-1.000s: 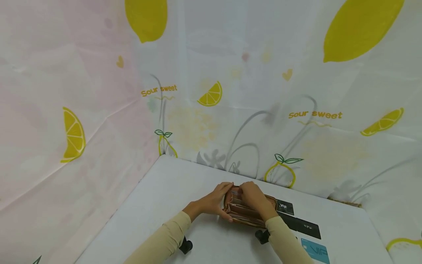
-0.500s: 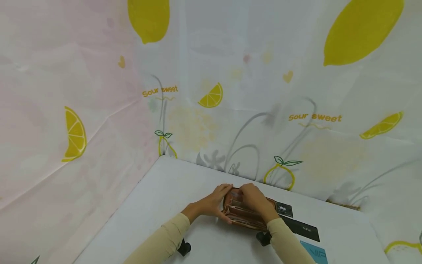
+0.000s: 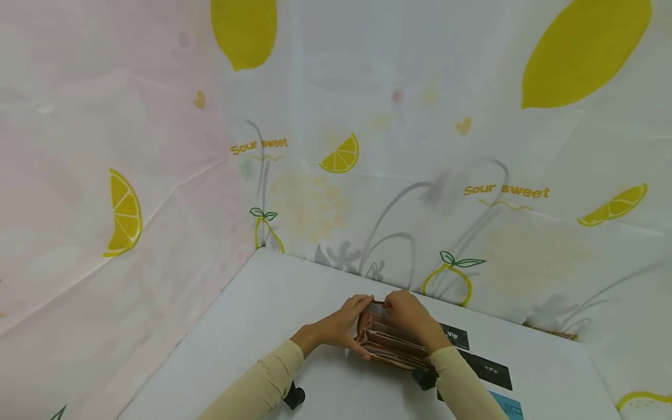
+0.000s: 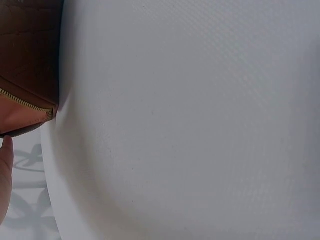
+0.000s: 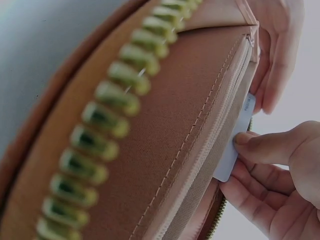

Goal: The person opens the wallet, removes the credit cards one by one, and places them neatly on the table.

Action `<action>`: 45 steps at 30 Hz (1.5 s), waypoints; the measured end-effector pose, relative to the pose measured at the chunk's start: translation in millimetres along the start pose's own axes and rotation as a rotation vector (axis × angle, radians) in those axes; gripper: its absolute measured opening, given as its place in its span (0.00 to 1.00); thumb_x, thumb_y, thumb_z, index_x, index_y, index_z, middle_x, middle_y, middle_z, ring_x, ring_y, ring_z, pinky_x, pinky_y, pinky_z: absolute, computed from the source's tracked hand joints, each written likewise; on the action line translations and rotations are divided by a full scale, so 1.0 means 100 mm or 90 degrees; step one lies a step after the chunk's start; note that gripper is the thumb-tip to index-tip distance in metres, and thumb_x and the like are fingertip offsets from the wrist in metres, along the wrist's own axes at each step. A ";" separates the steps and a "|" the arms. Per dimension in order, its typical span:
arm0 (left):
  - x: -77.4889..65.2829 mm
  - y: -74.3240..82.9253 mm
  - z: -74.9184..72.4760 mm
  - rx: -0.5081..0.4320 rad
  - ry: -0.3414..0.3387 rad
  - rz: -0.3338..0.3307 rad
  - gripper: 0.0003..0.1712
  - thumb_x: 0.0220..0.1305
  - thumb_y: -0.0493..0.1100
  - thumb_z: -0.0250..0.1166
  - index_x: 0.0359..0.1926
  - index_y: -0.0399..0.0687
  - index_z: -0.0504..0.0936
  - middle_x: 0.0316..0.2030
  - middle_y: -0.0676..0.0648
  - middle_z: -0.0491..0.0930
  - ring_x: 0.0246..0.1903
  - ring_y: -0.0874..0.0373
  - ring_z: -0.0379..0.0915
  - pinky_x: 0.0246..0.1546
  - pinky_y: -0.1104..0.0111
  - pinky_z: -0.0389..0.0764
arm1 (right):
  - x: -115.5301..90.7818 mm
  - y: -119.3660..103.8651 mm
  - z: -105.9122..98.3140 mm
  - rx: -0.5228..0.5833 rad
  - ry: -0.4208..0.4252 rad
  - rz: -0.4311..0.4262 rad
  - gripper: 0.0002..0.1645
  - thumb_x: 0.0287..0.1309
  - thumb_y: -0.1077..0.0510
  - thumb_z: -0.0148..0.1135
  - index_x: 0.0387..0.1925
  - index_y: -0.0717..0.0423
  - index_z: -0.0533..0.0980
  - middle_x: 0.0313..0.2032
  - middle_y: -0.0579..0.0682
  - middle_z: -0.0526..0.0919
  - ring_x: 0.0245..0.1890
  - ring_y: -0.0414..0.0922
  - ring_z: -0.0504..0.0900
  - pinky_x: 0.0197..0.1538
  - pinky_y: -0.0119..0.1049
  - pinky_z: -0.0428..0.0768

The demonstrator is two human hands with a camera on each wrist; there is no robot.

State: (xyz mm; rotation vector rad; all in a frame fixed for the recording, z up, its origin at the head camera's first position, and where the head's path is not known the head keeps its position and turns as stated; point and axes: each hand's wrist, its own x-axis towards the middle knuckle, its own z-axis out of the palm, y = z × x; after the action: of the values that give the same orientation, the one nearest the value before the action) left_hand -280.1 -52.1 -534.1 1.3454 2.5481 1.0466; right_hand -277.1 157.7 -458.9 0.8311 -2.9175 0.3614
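Note:
An unzipped brown long wallet (image 3: 391, 357) with a brass-coloured zip stands on the white table, its inner compartments facing up. My left hand (image 3: 338, 326) holds its left end, thumb on the near side and fingers on the far side. Over the wallet's far side is my right hand (image 3: 412, 315). In the right wrist view, its thumb and fingers pinch a pale card (image 5: 231, 157) that is partly inside, behind the zipped inner pocket (image 5: 200, 150). Only a fingertip and a corner of the wallet show in the left wrist view.
Right of the wallet lie a black "Vip" card (image 3: 458, 336), a black card (image 3: 489, 370) and a blue card (image 3: 509, 406), partly behind the right sleeve. Black wrist-camera parts (image 3: 296, 398) hang under the forearms. A lemon-print backdrop (image 3: 336, 204) rises behind the table.
Both hands keep their places on the wallet. A pale strip beside the right fingers shows more clearly now. The head view has shifted slightly, and the right forearm covers more of the blue card.

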 end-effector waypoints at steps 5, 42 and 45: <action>0.00 0.00 0.01 0.006 0.005 -0.001 0.75 0.41 0.61 0.80 0.77 0.45 0.39 0.71 0.45 0.47 0.70 0.53 0.46 0.66 0.61 0.61 | -0.02 0.02 -0.01 0.007 0.001 -0.004 0.07 0.57 0.70 0.65 0.26 0.60 0.81 0.25 0.49 0.80 0.26 0.46 0.80 0.32 0.43 0.80; 0.01 -0.03 0.04 0.007 0.003 -0.040 0.77 0.39 0.65 0.79 0.77 0.39 0.41 0.72 0.45 0.47 0.71 0.52 0.46 0.65 0.58 0.64 | -0.39 0.32 -0.66 0.018 0.074 -0.018 0.08 0.57 0.71 0.64 0.26 0.58 0.79 0.23 0.45 0.73 0.25 0.41 0.69 0.30 0.37 0.71; 0.02 -0.02 0.03 0.007 0.001 -0.039 0.77 0.39 0.65 0.79 0.77 0.39 0.41 0.72 0.45 0.47 0.70 0.52 0.46 0.65 0.58 0.64 | -0.49 0.45 -0.74 0.015 0.089 -0.006 0.10 0.56 0.71 0.65 0.25 0.56 0.78 0.22 0.42 0.71 0.25 0.39 0.66 0.29 0.35 0.70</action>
State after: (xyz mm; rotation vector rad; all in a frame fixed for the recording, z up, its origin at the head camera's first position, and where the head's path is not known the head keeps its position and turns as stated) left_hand -281.8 -50.0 -537.3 1.2613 2.5822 1.0247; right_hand -257.9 238.1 -403.4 0.7885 -2.7851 0.4361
